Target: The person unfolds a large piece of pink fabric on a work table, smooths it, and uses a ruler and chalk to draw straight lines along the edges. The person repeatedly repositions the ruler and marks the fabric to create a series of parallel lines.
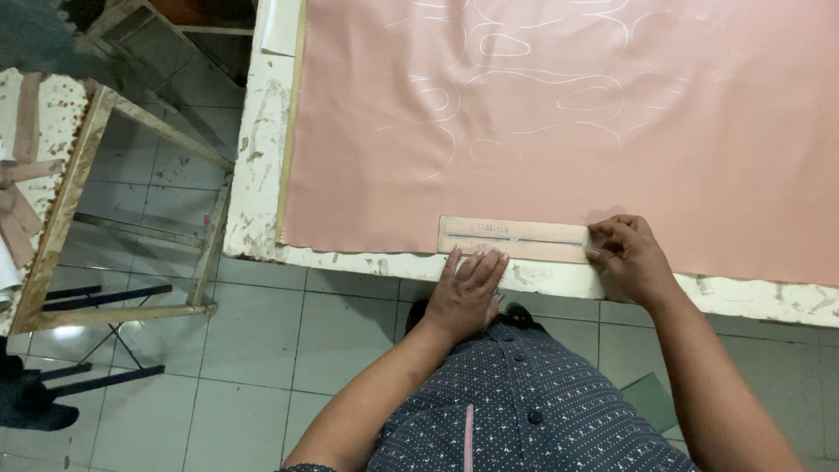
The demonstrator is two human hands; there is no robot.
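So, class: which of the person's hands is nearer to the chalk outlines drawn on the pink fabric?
Right. The right hand rests on the fabric at the wooden ruler's right end, closer to the chalk outlines. The left hand lies lower, at the table's edge.

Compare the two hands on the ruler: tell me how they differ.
The left hand lies flat, fingers spread, pressing the ruler at its near edge; the right hand is curled, fingertips pinching the ruler's right end. The left hand sits mostly over the table edge, the right hand over the pink cloth. Both are bare and touch the ruler.
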